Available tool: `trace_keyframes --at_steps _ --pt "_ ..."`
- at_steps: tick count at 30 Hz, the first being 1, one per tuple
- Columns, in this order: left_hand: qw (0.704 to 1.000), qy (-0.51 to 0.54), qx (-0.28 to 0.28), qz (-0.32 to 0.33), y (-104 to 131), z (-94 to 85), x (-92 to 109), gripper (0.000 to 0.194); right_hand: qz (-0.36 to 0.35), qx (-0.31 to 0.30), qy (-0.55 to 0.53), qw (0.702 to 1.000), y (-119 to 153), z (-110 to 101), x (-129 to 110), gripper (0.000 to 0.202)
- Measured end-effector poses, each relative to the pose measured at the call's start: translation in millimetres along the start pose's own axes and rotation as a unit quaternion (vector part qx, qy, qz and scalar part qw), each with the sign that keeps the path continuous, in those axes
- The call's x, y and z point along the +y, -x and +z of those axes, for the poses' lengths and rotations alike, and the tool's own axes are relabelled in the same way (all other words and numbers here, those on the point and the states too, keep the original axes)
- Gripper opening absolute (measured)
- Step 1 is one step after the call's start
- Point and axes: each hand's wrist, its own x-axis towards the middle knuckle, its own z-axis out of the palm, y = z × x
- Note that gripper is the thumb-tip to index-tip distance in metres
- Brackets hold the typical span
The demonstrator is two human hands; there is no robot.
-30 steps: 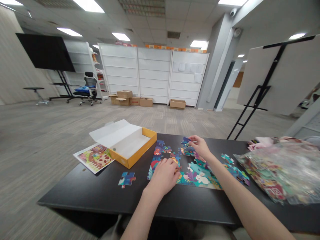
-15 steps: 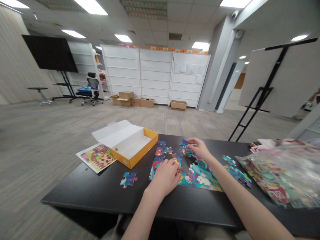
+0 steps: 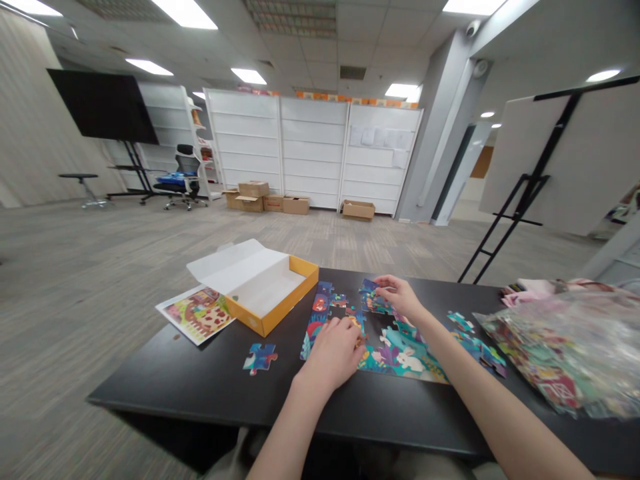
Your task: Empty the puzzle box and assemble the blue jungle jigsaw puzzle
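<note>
A partly joined jigsaw puzzle [image 3: 400,357] lies on the black table, showing a white rabbit and bright plants, with dark gaps in its middle. My left hand [image 3: 335,350] rests palm down over its left part, fingers loosely bent and covering some pieces. At the puzzle's far edge, my right hand [image 3: 397,297] pinches a dark blue puzzle piece [image 3: 369,285] between thumb and fingers. That piece touches or sits very close to the joined section below it. A loose puzzle piece [image 3: 260,358] in blue and red lies left of the puzzle.
An open yellow box [image 3: 285,303] stands at the table's back left, beside a printed picture sheet [image 3: 197,317]. More loose pieces [image 3: 480,350] lie right of my right forearm. A large clear plastic bag [image 3: 570,347] fills the table's right side.
The view has shifted very slightly. Both hands keep nearly the same places, the right still pinching the puzzle piece at the far edge.
</note>
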Motion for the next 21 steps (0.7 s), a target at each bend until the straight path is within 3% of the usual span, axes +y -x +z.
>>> trace_keyframes --at_steps 5,11,16,21 --pt "1.000 -0.003 -0.007 0.002 -4 -2.1 -3 0.016 -0.026 -0.032 0.008 0.999 -22 6 -14 0.031" --pt "1.000 0.011 -0.013 -0.007 -7 -3.8 -6 0.016 -0.028 -0.129 0.035 0.991 -59 37 -32 0.023" --pt "1.000 0.007 -0.021 -0.016 -8 -5.0 -3 0.015 -0.032 -0.136 0.047 0.989 -69 60 -20 0.020" --pt "1.000 -0.004 -0.023 -0.020 -10 -6.0 0 0.013 -0.035 -0.116 0.091 0.988 -68 67 -5 0.021"
